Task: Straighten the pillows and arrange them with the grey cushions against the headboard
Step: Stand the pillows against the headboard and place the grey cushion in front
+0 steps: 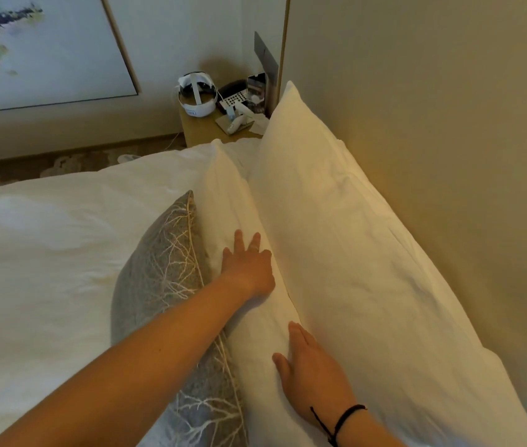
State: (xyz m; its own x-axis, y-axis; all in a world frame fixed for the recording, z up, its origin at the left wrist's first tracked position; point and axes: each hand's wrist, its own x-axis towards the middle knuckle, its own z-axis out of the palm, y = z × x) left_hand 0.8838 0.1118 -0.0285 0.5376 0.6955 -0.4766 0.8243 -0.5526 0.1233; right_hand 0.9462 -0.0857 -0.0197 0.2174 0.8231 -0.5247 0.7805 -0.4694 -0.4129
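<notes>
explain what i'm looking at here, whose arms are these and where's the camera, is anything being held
This is one picture from a camera worn on a person's head, looking forward and down, so the arms are the wearer's own. There is no machine. The left hand and the right hand, which has a black cord at the wrist, both lie flat with straight fingers on the front white pillow. Nothing is gripped. Behind it a second white pillow leans against the beige headboard. A grey cushion with a white branch pattern stands in front, on the white bedding. A nightstand holds small devices.
</notes>
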